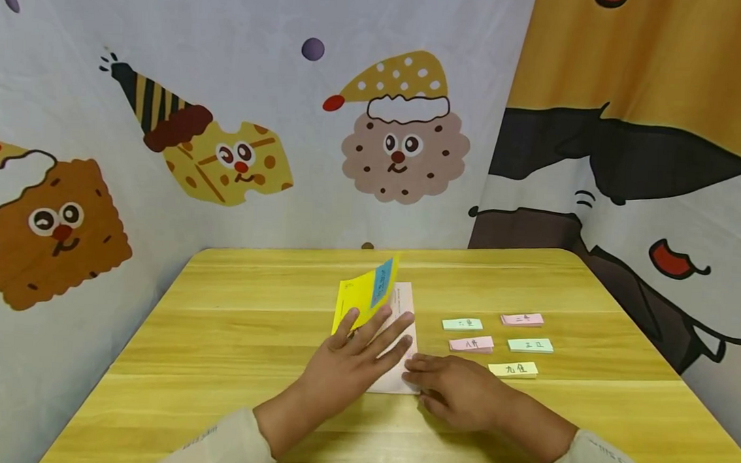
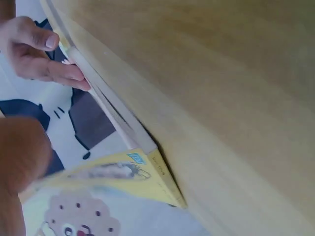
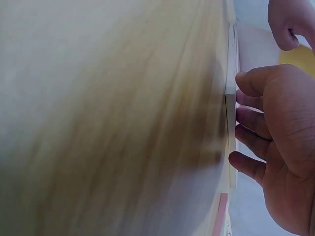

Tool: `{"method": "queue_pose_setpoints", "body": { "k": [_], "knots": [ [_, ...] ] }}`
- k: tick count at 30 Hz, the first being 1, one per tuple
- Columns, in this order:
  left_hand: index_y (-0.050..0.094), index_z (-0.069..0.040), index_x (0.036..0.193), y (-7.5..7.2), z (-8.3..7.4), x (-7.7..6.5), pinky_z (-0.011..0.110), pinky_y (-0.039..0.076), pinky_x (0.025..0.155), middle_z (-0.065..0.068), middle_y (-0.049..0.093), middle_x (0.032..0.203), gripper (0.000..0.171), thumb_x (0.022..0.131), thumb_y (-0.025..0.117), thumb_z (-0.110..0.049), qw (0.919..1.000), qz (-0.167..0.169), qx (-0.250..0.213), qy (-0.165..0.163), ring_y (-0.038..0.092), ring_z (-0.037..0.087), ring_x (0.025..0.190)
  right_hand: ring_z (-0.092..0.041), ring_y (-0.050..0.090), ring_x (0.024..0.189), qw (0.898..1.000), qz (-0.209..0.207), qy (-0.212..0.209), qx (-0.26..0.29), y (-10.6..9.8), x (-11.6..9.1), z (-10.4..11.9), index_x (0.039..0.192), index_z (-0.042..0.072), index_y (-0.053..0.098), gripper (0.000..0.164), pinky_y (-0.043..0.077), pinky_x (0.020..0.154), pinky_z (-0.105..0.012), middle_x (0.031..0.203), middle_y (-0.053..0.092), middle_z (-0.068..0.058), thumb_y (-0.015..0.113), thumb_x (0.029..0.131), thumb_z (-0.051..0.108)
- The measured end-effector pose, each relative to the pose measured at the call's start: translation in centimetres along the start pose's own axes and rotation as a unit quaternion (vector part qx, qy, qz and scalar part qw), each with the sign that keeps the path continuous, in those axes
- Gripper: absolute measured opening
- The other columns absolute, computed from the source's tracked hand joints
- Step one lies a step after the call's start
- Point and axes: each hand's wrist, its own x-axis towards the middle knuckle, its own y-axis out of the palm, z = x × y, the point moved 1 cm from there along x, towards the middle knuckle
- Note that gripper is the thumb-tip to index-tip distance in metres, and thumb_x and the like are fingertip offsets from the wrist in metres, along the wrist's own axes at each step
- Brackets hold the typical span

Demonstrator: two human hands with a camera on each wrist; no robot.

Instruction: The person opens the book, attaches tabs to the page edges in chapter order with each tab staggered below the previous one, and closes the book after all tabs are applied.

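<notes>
A book lies on the table with its yellow cover (image 1: 359, 296) standing up at an angle and a pale pink page (image 1: 403, 297) bared beneath. My left hand (image 1: 360, 357), fingers spread and straight, is in front of the cover and hides part of it; whether it touches the cover I cannot tell. The fingertips of my right hand (image 1: 463, 391) rest on the page's right edge. In the left wrist view the book's yellow spine (image 2: 166, 169) shows at the table. The right wrist view has my right hand (image 3: 290, 128) with loosely bent fingers against the book's edge (image 3: 231, 128).
Right of the book lie several folded paper strips with handwriting: green ones (image 1: 462, 324), pink ones (image 1: 471, 344) and a pale yellow one (image 1: 513, 370). The wooden table (image 1: 251, 309) reaches back to a cartoon-printed curtain (image 1: 260, 50).
</notes>
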Motion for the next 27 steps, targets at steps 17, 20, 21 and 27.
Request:
{"method": "queue_pose_setpoints", "body": {
  "k": [17,20,21,27],
  "knots": [
    [0.067,-0.012,0.097,-0.3,0.0,-1.9,0.03,0.048,0.087,0.007,0.064,0.106,0.011,0.091,0.075,-0.014,0.9574,0.282,-0.013,-0.06,0.056,0.024,0.106,-0.025,0.056,0.133,0.999,0.007,0.019,0.025,-0.2,-0.6,-0.2,0.134,0.011,0.069,0.039,0.047,0.104,-0.051,0.141,0.061,-0.008,0.065,0.099,0.028],
    [0.06,-0.013,0.087,-0.1,-0.2,-2.3,0.027,0.043,0.065,0.003,0.052,0.081,0.019,0.085,0.079,-0.01,0.9601,0.258,-0.07,-0.081,0.046,0.018,0.079,-0.025,0.055,0.133,0.999,0.005,0.018,0.027,-0.2,-0.7,-0.2,0.135,0.011,0.069,0.039,0.047,0.104,-0.05,0.142,0.061,-0.008,0.065,0.1,0.028],
    [0.059,-0.013,0.086,0.0,-0.2,-2.3,0.027,0.042,0.062,0.003,0.05,0.08,0.02,0.084,0.079,-0.008,0.9593,0.254,-0.086,-0.09,0.044,0.018,0.076,-0.025,0.055,0.134,0.999,0.005,0.018,0.028,-0.2,-0.7,-0.2,0.135,0.011,0.069,0.04,0.047,0.104,-0.05,0.142,0.06,-0.008,0.065,0.1,0.029],
    [0.062,-0.012,0.091,-0.2,-0.3,-2.0,0.031,0.046,0.054,0.004,0.053,0.082,0.015,0.087,0.077,-0.014,0.9365,0.266,-0.179,-0.142,0.05,0.021,0.078,-0.024,0.055,0.133,0.999,0.004,0.022,0.03,-0.3,-0.8,-0.3,0.135,0.012,0.069,0.039,0.047,0.104,-0.049,0.142,0.061,-0.007,0.066,0.099,0.029]
  ]
}}
